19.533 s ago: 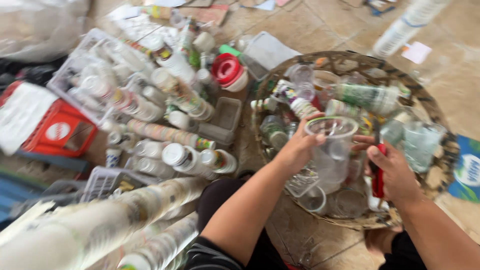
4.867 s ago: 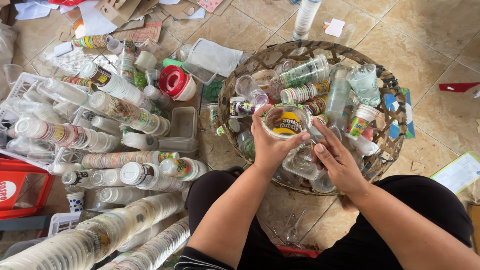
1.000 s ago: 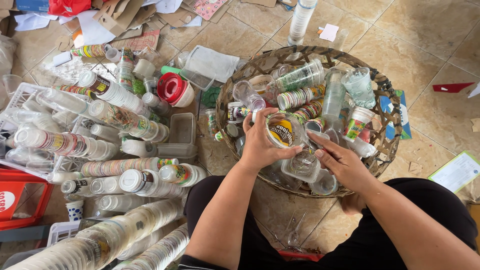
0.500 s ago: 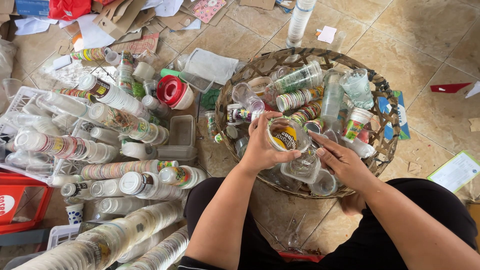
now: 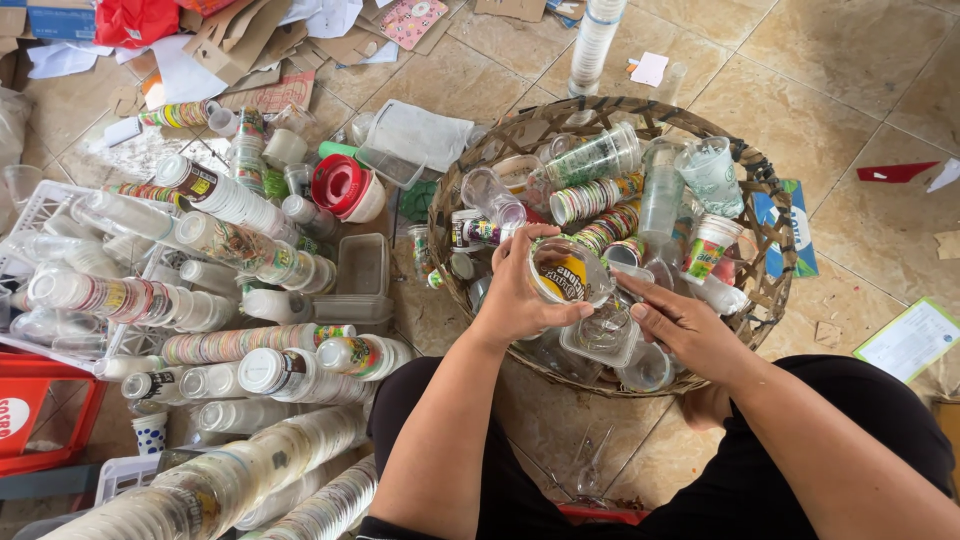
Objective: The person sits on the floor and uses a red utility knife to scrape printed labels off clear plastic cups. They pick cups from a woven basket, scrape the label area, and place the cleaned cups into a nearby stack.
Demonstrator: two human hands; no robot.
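Note:
My left hand [image 5: 518, 290] grips a clear plastic cup [image 5: 566, 272] with a yellow and black label, held tilted over a round woven basket [image 5: 770, 200]. My right hand [image 5: 685, 325] rests just right of the cup with fingers stretched toward its rim, holding nothing that I can see. Under both hands the basket is full of clear cups, stacked cup sleeves and small bottles, with an empty clear tub [image 5: 603, 338] directly below the cup.
Long nested stacks of plastic cups [image 5: 235, 205] lie on the tiled floor to the left, beside white crates [image 5: 50, 200] and a red crate [image 5: 50, 415]. A red bowl [image 5: 340, 185], clear trays [image 5: 362, 265], cardboard scraps and a tall cup stack [image 5: 592, 45] lie beyond.
The left hand has turned the labelled cup slightly and kept it over the basket. The right hand's fingers moved a little closer to the cup.

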